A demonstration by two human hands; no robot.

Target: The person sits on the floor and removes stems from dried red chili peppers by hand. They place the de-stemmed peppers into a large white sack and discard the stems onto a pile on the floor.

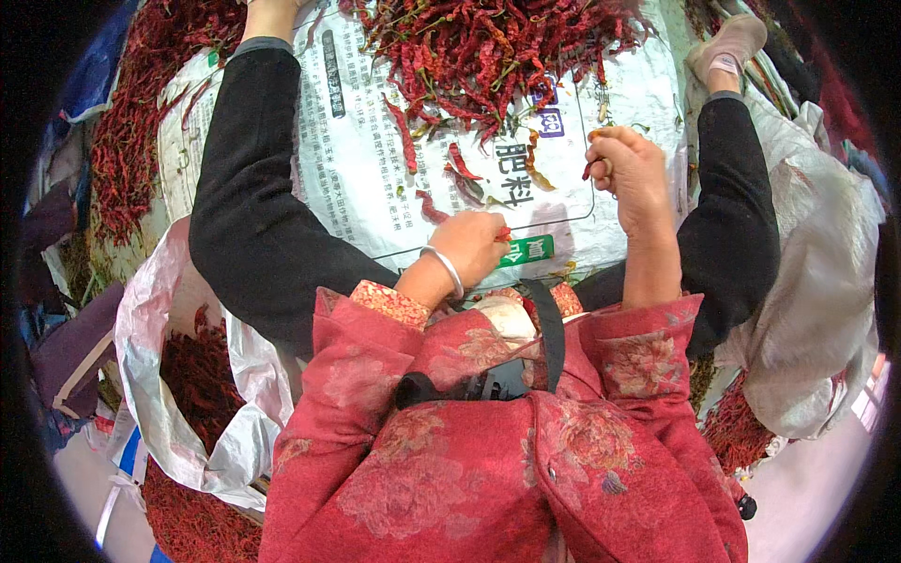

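Between my legs a white woven plastic sack [352, 162] lies flat, with printed writing on it. A heap of dried red chili peppers [486, 49] covers its far part, some with green or brown stems. My left hand [468, 246], with a silver bangle at the wrist, is closed on a red chili piece [502, 234] over the near part of the sack. My right hand [626, 165] is raised to the right of the loose chilies, its curled fingers on a dark red chili [587, 171]. A few loose chilies [461, 162] lie between the heap and my left hand.
An open white woven sack [141, 317] holding dried chilies stands at the left. More chilies [134, 141] lie heaped at the far left, and others [735, 422] at the lower right. A pale woven sack [809, 281] lies beside my right leg. My legs flank the flat sack.
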